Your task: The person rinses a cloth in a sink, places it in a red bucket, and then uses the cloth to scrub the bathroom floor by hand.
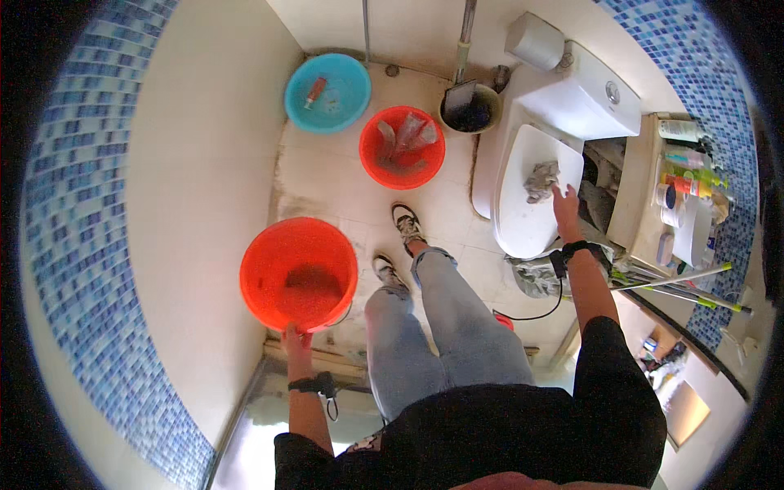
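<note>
Pale floor tiles point(318, 175), stained along the edges, run between a wall of small blue tiles point(90, 163) on the left and a white toilet on the right, its lid point(523, 229) down. On that lid lies a crumpled grey cloth point(540, 183), bunched so loosely that no clear long axis shows. It sits just ahead of the right hand point(565, 211) and slightly to its left; this hand is much the nearer one, its fingers spread and reaching to the cloth's near edge, though whether they touch it I cannot tell. Well apart, across the legs, the left hand point(297, 336) is closed on the near rim of a large red bucket point(258, 253), with a dark patch inside that could be water or shadow. So cloth and bucket lie on opposite sides of the body, one by each hand. Farther off stand a blue basin point(296, 106) holding a small red item point(315, 93), a smaller red basin point(433, 170) with crumpled plastic point(412, 131) in it, and a bin point(495, 110) beside the toilet.
</note>
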The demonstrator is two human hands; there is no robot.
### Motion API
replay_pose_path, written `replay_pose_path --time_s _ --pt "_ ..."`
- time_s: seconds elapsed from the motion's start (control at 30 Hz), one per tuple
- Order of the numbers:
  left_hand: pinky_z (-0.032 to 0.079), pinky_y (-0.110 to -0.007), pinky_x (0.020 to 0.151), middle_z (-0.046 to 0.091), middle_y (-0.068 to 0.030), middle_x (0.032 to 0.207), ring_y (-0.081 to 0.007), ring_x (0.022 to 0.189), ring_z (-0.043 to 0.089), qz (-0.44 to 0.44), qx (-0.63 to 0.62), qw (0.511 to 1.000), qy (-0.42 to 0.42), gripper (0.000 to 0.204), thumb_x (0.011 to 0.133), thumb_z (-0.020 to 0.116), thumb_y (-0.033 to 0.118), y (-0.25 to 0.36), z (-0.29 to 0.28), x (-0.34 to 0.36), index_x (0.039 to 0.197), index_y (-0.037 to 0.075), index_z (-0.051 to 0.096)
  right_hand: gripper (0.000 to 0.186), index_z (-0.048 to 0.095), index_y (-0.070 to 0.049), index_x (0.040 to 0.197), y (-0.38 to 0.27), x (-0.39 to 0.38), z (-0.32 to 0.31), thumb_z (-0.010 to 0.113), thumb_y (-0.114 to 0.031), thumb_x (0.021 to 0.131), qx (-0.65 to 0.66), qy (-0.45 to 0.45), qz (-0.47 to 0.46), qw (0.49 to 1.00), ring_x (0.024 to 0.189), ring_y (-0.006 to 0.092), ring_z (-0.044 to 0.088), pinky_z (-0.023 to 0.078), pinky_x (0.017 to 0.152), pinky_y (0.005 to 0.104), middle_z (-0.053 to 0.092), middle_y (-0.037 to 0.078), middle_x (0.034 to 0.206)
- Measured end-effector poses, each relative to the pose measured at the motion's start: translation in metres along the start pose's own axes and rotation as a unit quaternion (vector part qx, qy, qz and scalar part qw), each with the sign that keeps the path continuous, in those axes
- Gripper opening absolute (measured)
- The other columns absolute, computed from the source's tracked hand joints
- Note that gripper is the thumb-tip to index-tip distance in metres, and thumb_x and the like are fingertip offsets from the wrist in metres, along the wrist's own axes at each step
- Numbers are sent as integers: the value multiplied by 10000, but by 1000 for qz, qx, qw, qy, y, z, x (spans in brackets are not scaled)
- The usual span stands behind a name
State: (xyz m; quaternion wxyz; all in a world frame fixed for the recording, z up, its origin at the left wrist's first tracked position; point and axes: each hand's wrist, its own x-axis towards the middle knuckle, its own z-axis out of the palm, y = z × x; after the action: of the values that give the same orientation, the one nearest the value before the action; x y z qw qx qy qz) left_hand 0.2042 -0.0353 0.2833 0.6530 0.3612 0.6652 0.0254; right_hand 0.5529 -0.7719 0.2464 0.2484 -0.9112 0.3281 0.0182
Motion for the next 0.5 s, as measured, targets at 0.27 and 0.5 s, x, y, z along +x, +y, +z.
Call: replay_pose_path --time_s 0.27,0.5 --pt "540 -299 645 650 10 951 -140 860 628 85 98 986 -107 298 854 811 148 8 45 -174 1069 133 605 534 595 -32 1303 -108 -233 -120 747 -353 903 35 -272 -402 873 1226 372 561 443 1059 459 619 188 1284" --pt "555 -290 737 644 -15 990 -143 901 619 115 75 932 -335 253 877 814 217 12 63 -334 1014 106 632 749 528 -49 1413 -191 -439 -215 789 -358 784 14 -245 -658 712 1258 363 548 435 1047 501 601 190 1340"
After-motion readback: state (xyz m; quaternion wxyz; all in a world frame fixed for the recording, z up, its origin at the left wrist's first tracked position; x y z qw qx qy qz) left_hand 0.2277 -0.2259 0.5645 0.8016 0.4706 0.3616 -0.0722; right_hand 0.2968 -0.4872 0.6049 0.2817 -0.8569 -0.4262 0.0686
